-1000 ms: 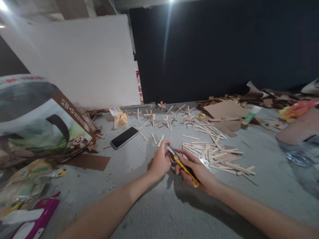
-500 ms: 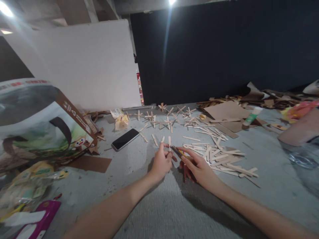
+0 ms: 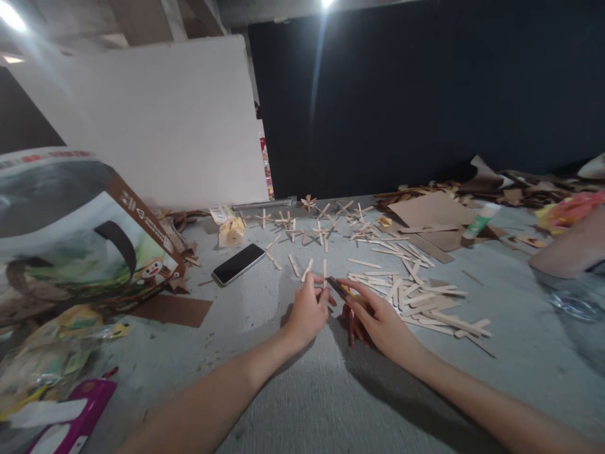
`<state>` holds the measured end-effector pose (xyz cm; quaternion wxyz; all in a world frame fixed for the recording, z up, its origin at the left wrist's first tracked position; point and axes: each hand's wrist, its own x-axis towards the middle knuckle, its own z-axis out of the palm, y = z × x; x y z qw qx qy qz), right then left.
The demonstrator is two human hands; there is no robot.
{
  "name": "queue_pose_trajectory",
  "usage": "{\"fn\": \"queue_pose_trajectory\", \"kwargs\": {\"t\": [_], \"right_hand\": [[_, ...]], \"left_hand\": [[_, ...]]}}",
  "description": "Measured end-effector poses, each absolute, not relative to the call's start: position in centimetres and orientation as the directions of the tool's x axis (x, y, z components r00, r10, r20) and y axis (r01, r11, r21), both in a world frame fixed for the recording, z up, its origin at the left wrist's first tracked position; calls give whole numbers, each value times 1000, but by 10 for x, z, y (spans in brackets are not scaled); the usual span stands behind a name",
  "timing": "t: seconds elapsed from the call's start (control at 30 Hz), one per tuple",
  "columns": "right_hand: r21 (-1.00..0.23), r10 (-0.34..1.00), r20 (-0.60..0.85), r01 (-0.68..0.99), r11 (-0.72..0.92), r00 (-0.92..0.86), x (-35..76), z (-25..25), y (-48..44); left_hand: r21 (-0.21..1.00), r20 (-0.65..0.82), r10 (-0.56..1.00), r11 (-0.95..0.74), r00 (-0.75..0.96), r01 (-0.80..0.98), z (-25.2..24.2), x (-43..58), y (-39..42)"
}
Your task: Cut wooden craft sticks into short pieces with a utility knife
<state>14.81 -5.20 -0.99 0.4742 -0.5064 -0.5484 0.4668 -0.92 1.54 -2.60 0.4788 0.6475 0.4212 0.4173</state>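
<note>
My left hand (image 3: 308,310) pinches a wooden craft stick (image 3: 325,268) that stands up between its fingertips. Close on its right, my right hand (image 3: 378,318) is closed around a dark-tipped hand tool (image 3: 338,289) with yellow and red parts; its exact kind is unclear. The tool's tip points up and left, beside the held stick; I cannot tell whether they touch. A loose craft stick (image 3: 307,270) lies just past my left fingers. Right of my right hand spreads a pile of craft sticks (image 3: 420,299). Beyond my hands sit several crossed-stick shapes (image 3: 321,233).
A phone (image 3: 239,263) lies to the left, near a large printed plastic bag (image 3: 142,221). Cardboard pieces (image 3: 425,211) and a glue stick (image 3: 481,221) are at the back right. A purple item (image 3: 89,407) lies at lower left. Another person's arm (image 3: 567,249) rests at the right edge.
The view has shifted very slightly. My left hand still pinches the stick and my right hand still grips the tool, with only small finger movements.
</note>
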Motion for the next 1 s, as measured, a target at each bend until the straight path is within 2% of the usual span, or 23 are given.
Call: {"fn": "queue_pose_trajectory", "kwargs": {"t": [0.37,0.6,0.77,1.0], "right_hand": [[-947,985,166,272,171,-40,149,-12,-54],[-968,992,113,219,124,-65,147,-12,-55],[-923,983,152,342,177,-99,150,-14,-55],[-980,990,94,165,111,-105,148,-20,-50]], "left_hand": [[954,145,952,-207,271,217,-24,-10,15],[957,132,953,-194,272,217,-25,-11,16],[967,133,955,-184,266,177,-25,-10,17],[980,115,958,-153,262,127,-27,-10,20]]}}
